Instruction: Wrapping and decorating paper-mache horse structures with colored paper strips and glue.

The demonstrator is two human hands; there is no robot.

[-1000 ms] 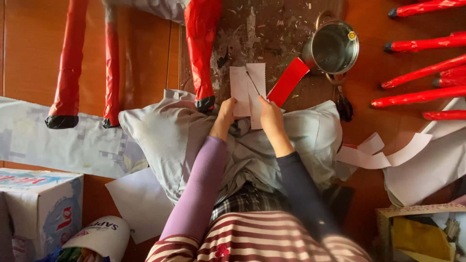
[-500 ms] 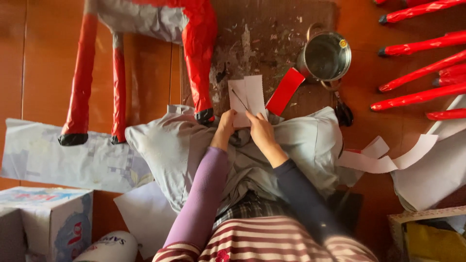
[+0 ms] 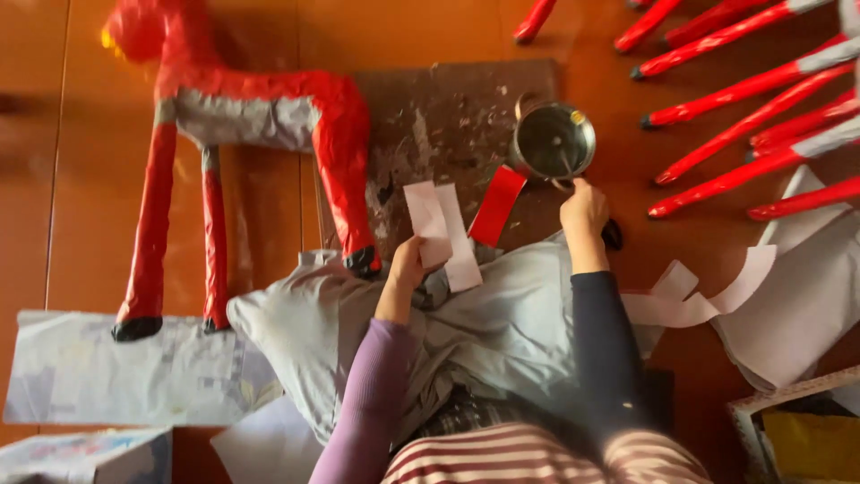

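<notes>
Between left grip [image 3: 408, 269] fingers (pinched): paper strips [image 3: 441, 231]

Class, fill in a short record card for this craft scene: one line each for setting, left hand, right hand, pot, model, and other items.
Setting: wooden floor, seen from above; grey cloth over the lap
Left hand: holds white paper strips
Right hand: at the rim of the metal pot, on a handle that leans into it
Pot: stands on a stained board, beside a red strip
Model: red paper horse, part grey, lying on the floor
Other items: red sticks at right, white paper offcuts
</notes>
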